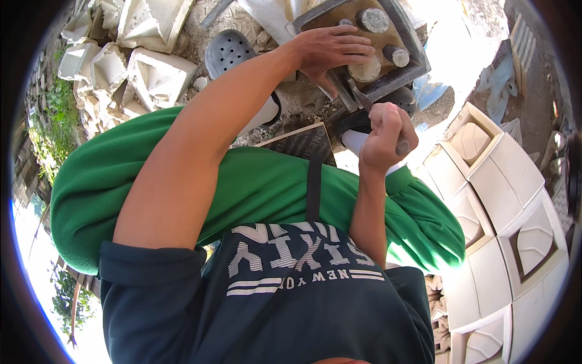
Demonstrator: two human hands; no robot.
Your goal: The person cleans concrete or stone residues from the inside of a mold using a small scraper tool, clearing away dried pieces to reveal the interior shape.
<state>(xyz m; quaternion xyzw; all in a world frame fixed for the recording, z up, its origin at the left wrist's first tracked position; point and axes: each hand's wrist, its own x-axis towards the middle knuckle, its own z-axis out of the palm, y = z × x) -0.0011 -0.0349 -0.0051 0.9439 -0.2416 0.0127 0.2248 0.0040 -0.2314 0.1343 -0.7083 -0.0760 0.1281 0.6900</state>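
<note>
A square mould [414, 67] with a thick grey frame stands at the top, tan inside, with several round pale-topped plugs [372, 20] in it. Over its near left part lies my left hand [333, 51], palm down and fingers stretched out; I cannot tell how firmly it touches. My right hand [388, 133] is closed in a fist round the handle of a narrow tool with a dark blade [360, 96]. The blade points up and left, against the frame's near left corner. Its exact kind is hidden by the fist; the round handle end pokes out below.
Cream cast blocks [498, 175] with leaf-like recesses stand in rows along the right. Pale hollow castings [159, 79] are heaped at the upper left. A grey clog [229, 53] is on my foot beside rubble, and a dark board [301, 144] lies near my green-trousered legs.
</note>
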